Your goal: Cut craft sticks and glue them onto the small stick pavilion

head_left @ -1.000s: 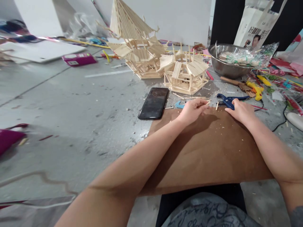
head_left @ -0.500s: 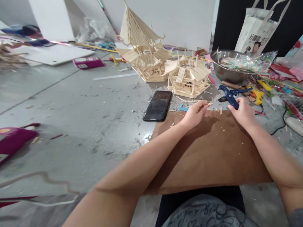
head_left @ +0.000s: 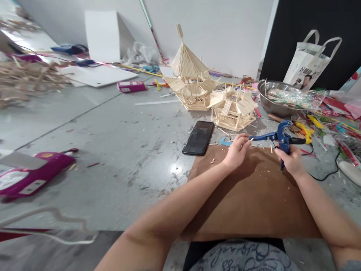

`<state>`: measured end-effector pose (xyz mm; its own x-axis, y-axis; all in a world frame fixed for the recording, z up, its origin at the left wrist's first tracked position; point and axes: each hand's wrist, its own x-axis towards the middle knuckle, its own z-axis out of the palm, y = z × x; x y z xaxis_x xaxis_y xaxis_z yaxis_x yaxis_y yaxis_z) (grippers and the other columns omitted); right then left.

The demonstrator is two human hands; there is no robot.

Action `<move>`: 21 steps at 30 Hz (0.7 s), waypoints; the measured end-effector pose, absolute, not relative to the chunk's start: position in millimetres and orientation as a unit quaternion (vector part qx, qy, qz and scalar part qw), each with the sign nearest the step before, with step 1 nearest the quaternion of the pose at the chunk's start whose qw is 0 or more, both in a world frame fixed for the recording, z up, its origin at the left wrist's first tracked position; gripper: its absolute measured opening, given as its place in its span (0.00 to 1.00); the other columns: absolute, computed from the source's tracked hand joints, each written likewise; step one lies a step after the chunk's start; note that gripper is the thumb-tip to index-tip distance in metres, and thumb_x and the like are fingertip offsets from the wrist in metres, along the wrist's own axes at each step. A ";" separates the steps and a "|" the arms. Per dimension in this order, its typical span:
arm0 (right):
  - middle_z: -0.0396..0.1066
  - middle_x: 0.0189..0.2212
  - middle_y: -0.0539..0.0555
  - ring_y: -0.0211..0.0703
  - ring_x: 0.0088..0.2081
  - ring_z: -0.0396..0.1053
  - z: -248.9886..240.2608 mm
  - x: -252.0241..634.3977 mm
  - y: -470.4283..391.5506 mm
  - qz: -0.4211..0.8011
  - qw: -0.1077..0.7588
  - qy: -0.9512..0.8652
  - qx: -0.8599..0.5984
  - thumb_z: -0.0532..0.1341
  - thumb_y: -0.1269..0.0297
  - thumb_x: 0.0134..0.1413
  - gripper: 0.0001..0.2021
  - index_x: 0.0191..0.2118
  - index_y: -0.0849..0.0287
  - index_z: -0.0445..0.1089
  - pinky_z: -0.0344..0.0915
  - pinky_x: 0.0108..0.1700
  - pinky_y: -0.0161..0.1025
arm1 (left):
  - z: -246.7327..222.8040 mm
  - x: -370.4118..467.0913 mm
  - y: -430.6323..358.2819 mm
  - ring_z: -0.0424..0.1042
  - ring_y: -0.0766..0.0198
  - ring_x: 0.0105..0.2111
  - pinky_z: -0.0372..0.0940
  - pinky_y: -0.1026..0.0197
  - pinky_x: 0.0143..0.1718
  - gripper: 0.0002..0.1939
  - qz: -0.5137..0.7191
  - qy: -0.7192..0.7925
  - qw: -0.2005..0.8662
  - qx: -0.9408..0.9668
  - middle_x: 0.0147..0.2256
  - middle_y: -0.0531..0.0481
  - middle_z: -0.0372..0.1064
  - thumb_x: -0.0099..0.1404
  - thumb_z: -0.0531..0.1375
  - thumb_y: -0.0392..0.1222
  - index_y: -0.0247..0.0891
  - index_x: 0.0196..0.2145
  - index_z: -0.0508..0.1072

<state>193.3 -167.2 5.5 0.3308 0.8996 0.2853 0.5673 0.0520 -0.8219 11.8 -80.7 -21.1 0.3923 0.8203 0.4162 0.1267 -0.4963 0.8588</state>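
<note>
A small pale wooden stick (head_left: 252,139) is pinched in the fingertips of my left hand (head_left: 237,150), over the back edge of a brown board (head_left: 248,195). My right hand (head_left: 291,160) grips a blue cutting tool (head_left: 282,137), one blue arm of which reaches left to my left fingertips. Behind the hands stand a tall stick-built tower (head_left: 194,88) with a pointed roof and a lower stick-built structure (head_left: 234,111). Short stick pieces and crumbs lie on the board. A light blue object (head_left: 225,142) is partly behind my left hand.
A black phone (head_left: 199,137) lies left of the board. Behind the tool are a metal bowl (head_left: 275,101) with bagged sticks and a yellow glue gun (head_left: 306,131) with a cord. Magenta packages (head_left: 53,169) and a stick pile (head_left: 28,81) are at left.
The view has shifted, so the scene sits lower and further right. The cutting tool has turned in my right hand, and one arm of it now points left and meets my left fingertips.
</note>
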 end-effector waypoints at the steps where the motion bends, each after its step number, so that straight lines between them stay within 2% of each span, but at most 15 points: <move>1: 0.58 0.13 0.46 0.38 0.17 0.57 2.9 193.0 -166.3 0.210 0.492 -0.537 -0.652 0.60 0.55 0.41 0.10 0.23 0.56 0.65 0.57 0.24 0.39 | -20.0 11.5 -81.4 0.62 0.63 0.48 0.55 0.58 0.50 0.11 0.453 0.307 0.384 0.743 0.45 0.42 0.63 0.62 0.49 0.43 0.36 0.26 0.64; 4: 0.63 0.17 0.46 0.38 0.19 0.60 -5.4 191.9 -163.2 0.313 0.534 -0.495 -0.610 0.61 0.58 0.39 0.10 0.29 0.57 0.67 0.60 0.25 0.40 | -17.7 11.5 -85.3 0.61 0.61 0.48 0.55 0.56 0.51 0.11 0.421 0.284 0.415 0.755 0.46 0.42 0.63 0.62 0.48 0.43 0.36 0.26 0.63; 8: 0.71 0.30 0.51 0.45 0.33 0.69 -9.6 188.4 -160.5 0.421 0.571 -0.440 -0.550 0.60 0.63 0.37 0.09 0.31 0.54 0.68 0.65 0.39 0.45 | -14.8 13.5 -94.8 0.64 0.65 0.34 0.61 0.59 0.40 0.11 0.353 0.298 0.477 0.748 0.33 0.48 0.66 0.62 0.48 0.45 0.37 0.27 0.62; 10: 0.72 0.35 0.52 0.47 0.40 0.69 -6.4 184.9 -160.8 0.469 0.569 -0.434 -0.517 0.57 0.63 0.37 0.12 0.34 0.52 0.68 0.64 0.42 0.47 | -13.9 15.6 -100.9 0.62 0.67 0.30 0.60 0.62 0.35 0.13 0.344 0.300 0.506 0.732 0.27 0.51 0.62 0.62 0.47 0.47 0.37 0.26 0.61; 13: 0.69 0.42 0.52 0.49 0.45 0.66 1.7 179.5 -163.0 0.526 0.547 -0.445 -0.476 0.52 0.62 0.36 0.20 0.41 0.51 0.66 0.65 0.42 0.50 | -15.4 19.8 -110.4 0.60 0.68 0.27 0.59 0.63 0.33 0.14 0.340 0.282 0.546 0.712 0.25 0.53 0.59 0.62 0.47 0.49 0.37 0.26 0.60; 17: 0.69 0.42 0.55 0.50 0.46 0.66 7.3 177.4 -163.8 0.543 0.536 -0.436 -0.476 0.50 0.62 0.36 0.25 0.47 0.54 0.63 0.64 0.44 0.51 | -18.3 23.4 -119.5 0.62 0.66 0.29 0.60 0.61 0.35 0.15 0.318 0.257 0.577 0.707 0.27 0.50 0.62 0.62 0.47 0.50 0.37 0.27 0.61; 19: 0.71 0.40 0.55 0.50 0.46 0.66 5.8 179.3 -162.4 0.550 0.545 -0.422 -0.472 0.50 0.62 0.37 0.25 0.46 0.55 0.64 0.64 0.44 0.51 | -17.0 22.3 -118.9 0.65 0.63 0.35 0.61 0.60 0.40 0.14 0.321 0.241 0.564 0.722 0.33 0.46 0.65 0.62 0.48 0.49 0.37 0.27 0.61; 21: 0.71 0.38 0.54 0.50 0.46 0.66 2.8 182.3 -160.5 0.562 0.564 -0.404 -0.450 0.49 0.63 0.39 0.23 0.46 0.54 0.65 0.64 0.45 0.51 | -14.4 19.1 -112.4 0.63 0.60 0.45 0.58 0.58 0.47 0.12 0.359 0.243 0.519 0.737 0.42 0.42 0.64 0.62 0.49 0.46 0.37 0.26 0.62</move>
<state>182.3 -160.5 2.8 0.0406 0.9979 -0.0502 -0.2698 -0.0375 -0.9622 19.1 -112.4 -14.4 0.6237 0.7312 0.2761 -0.0140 -0.3427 0.9393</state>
